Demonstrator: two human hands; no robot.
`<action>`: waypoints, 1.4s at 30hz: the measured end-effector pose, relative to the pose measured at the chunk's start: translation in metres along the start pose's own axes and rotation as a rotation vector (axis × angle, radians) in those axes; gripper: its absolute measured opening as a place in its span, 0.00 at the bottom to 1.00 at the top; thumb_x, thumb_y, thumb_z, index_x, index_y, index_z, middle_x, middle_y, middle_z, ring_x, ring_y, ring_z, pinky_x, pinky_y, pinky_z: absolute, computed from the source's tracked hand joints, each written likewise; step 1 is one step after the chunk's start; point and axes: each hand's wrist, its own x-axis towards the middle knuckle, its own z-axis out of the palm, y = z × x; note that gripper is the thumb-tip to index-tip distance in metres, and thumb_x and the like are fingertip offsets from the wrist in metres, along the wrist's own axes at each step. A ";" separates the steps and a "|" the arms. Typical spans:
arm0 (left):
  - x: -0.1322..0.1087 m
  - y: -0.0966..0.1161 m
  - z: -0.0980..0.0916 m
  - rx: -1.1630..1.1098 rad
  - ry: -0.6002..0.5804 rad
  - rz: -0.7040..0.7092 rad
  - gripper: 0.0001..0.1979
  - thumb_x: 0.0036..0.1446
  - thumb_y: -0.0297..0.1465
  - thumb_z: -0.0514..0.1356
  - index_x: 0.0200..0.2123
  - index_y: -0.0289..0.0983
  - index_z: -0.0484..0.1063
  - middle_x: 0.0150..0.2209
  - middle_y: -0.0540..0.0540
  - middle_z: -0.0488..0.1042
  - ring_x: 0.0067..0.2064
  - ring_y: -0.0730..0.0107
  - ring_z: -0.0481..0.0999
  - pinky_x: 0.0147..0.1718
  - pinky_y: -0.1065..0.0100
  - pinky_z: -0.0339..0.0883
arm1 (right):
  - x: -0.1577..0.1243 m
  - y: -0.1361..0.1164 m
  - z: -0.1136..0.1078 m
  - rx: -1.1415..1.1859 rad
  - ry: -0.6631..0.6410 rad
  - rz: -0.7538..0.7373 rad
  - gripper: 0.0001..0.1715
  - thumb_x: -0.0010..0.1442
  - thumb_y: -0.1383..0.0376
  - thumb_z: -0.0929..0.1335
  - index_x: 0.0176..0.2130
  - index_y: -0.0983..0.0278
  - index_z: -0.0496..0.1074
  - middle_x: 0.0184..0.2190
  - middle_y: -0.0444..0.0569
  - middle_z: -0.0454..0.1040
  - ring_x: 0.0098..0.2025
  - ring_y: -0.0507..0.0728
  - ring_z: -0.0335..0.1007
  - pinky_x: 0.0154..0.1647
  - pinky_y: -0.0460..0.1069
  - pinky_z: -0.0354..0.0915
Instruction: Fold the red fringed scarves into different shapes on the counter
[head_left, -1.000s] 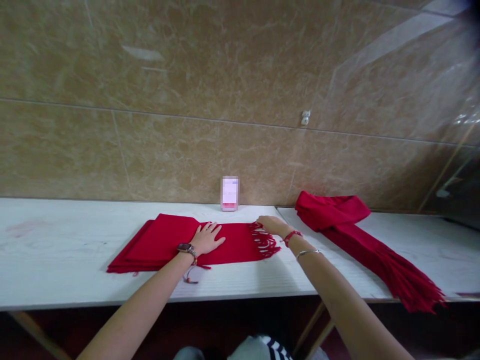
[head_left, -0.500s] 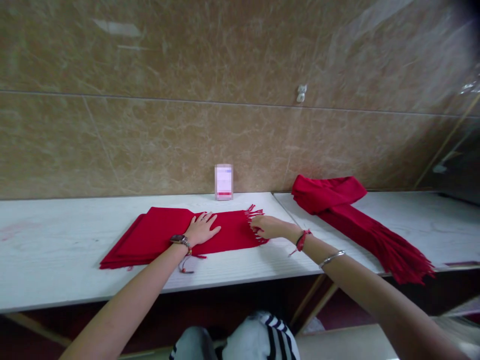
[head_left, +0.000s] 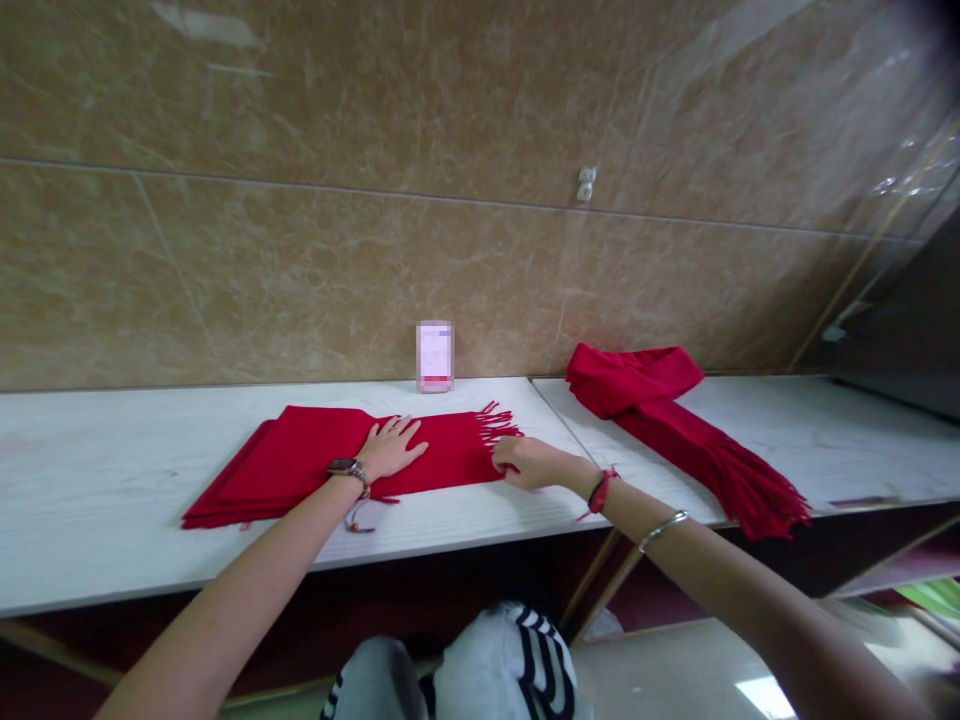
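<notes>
A folded red scarf (head_left: 300, 460) lies flat on the white table (head_left: 112, 500), its fringe (head_left: 495, 425) pointing right. My left hand (head_left: 390, 447) rests palm down on the scarf's middle with fingers spread; a watch sits on that wrist. At the near right corner of the scarf, by the fringe, my right hand (head_left: 525, 462) has its fingers curled together at the cloth's edge. That wrist carries a red string and a thin bangle.
A second red scarf (head_left: 675, 420) lies loosely across the adjoining white table (head_left: 825, 440) at the right, its fringe hanging over the front edge. A small card (head_left: 435, 355) stands against the tan marble wall. My knees show below the table edge.
My right hand has slid from the far side of the fringe to the near right corner. The left hand stays flat on the scarf. The camera view has shifted to the right.
</notes>
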 end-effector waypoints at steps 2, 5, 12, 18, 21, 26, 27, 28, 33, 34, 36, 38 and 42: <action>-0.001 0.000 0.000 -0.002 0.003 0.000 0.32 0.59 0.49 0.39 0.62 0.41 0.50 0.65 0.45 0.45 0.64 0.56 0.43 0.57 0.50 0.41 | -0.015 0.007 0.001 -0.072 -0.059 0.070 0.11 0.48 0.74 0.61 0.29 0.64 0.70 0.30 0.49 0.73 0.34 0.54 0.67 0.34 0.47 0.60; -0.002 0.001 -0.001 0.000 0.007 0.005 0.32 0.59 0.49 0.39 0.62 0.40 0.50 0.64 0.44 0.46 0.64 0.55 0.44 0.57 0.50 0.41 | -0.052 0.030 -0.007 -0.179 -0.133 0.168 0.10 0.47 0.73 0.62 0.27 0.65 0.71 0.30 0.50 0.73 0.32 0.54 0.67 0.33 0.47 0.59; 0.000 0.000 0.001 0.009 0.025 0.010 0.31 0.59 0.48 0.40 0.62 0.40 0.51 0.64 0.44 0.47 0.64 0.54 0.44 0.57 0.50 0.42 | -0.024 0.052 -0.026 -0.128 0.082 0.211 0.12 0.50 0.73 0.61 0.33 0.66 0.72 0.34 0.51 0.73 0.37 0.54 0.68 0.38 0.45 0.61; -0.002 0.000 0.003 -0.008 0.047 -0.002 0.31 0.59 0.48 0.41 0.61 0.41 0.52 0.64 0.44 0.47 0.64 0.55 0.44 0.57 0.50 0.41 | 0.079 0.058 -0.002 -0.172 0.007 0.289 0.18 0.53 0.72 0.61 0.44 0.66 0.71 0.44 0.51 0.73 0.45 0.54 0.67 0.44 0.45 0.60; -0.003 0.002 0.002 -0.015 0.039 -0.006 0.31 0.59 0.48 0.41 0.61 0.40 0.52 0.64 0.44 0.48 0.64 0.56 0.45 0.57 0.49 0.41 | 0.084 0.074 0.008 -0.205 -0.054 0.333 0.16 0.53 0.72 0.62 0.40 0.65 0.73 0.40 0.52 0.75 0.41 0.55 0.70 0.40 0.46 0.62; -0.003 0.002 0.002 -0.016 0.045 -0.003 0.30 0.60 0.47 0.42 0.61 0.39 0.53 0.64 0.43 0.48 0.63 0.56 0.46 0.57 0.49 0.42 | 0.052 0.102 0.001 -0.268 -0.082 0.442 0.15 0.52 0.74 0.61 0.34 0.69 0.75 0.35 0.58 0.75 0.39 0.59 0.71 0.37 0.49 0.63; -0.003 0.001 0.002 -0.016 0.050 -0.001 0.30 0.60 0.47 0.42 0.61 0.39 0.53 0.64 0.43 0.49 0.63 0.56 0.46 0.57 0.48 0.42 | 0.048 0.101 -0.003 -0.271 -0.068 0.458 0.15 0.53 0.74 0.60 0.35 0.69 0.75 0.36 0.59 0.75 0.39 0.60 0.71 0.38 0.50 0.63; -0.002 0.001 0.003 -0.016 0.054 0.001 0.30 0.60 0.47 0.42 0.61 0.39 0.53 0.63 0.43 0.49 0.63 0.55 0.46 0.57 0.48 0.43 | 0.047 0.098 -0.005 -0.271 -0.050 0.467 0.16 0.54 0.74 0.59 0.35 0.70 0.75 0.37 0.60 0.75 0.40 0.59 0.71 0.39 0.50 0.63; -0.004 0.007 0.003 -0.008 0.073 0.002 0.30 0.60 0.47 0.43 0.61 0.38 0.54 0.63 0.41 0.51 0.63 0.53 0.47 0.57 0.49 0.44 | 0.069 0.046 0.011 -0.138 0.111 0.257 0.18 0.59 0.69 0.59 0.47 0.67 0.69 0.48 0.55 0.70 0.51 0.55 0.63 0.53 0.49 0.58; -0.006 0.009 0.001 0.001 0.078 0.003 0.30 0.60 0.47 0.43 0.60 0.38 0.55 0.63 0.41 0.51 0.63 0.53 0.48 0.57 0.49 0.44 | 0.073 0.035 0.019 -0.084 0.142 0.173 0.20 0.60 0.66 0.59 0.50 0.67 0.67 0.51 0.56 0.68 0.53 0.56 0.61 0.55 0.50 0.57; -0.013 0.011 -0.008 0.035 0.108 0.021 0.28 0.61 0.46 0.43 0.58 0.37 0.58 0.62 0.40 0.53 0.63 0.53 0.49 0.57 0.50 0.44 | 0.075 0.021 0.038 -0.006 0.157 0.060 0.24 0.62 0.61 0.58 0.55 0.66 0.63 0.55 0.56 0.64 0.57 0.58 0.57 0.57 0.54 0.55; -0.022 0.003 -0.021 0.073 0.177 0.040 0.25 0.62 0.44 0.43 0.56 0.38 0.61 0.62 0.41 0.53 0.62 0.54 0.50 0.57 0.51 0.45 | 0.071 0.018 0.052 0.002 0.118 0.062 0.25 0.64 0.58 0.56 0.57 0.64 0.60 0.58 0.55 0.61 0.60 0.60 0.53 0.58 0.58 0.53; -0.046 -0.063 -0.051 0.058 0.341 -0.127 0.21 0.62 0.37 0.45 0.56 0.38 0.62 0.62 0.41 0.54 0.61 0.54 0.52 0.56 0.52 0.49 | 0.070 0.019 0.054 -0.041 0.121 0.147 0.28 0.64 0.55 0.55 0.59 0.63 0.58 0.62 0.56 0.53 0.63 0.64 0.43 0.59 0.64 0.49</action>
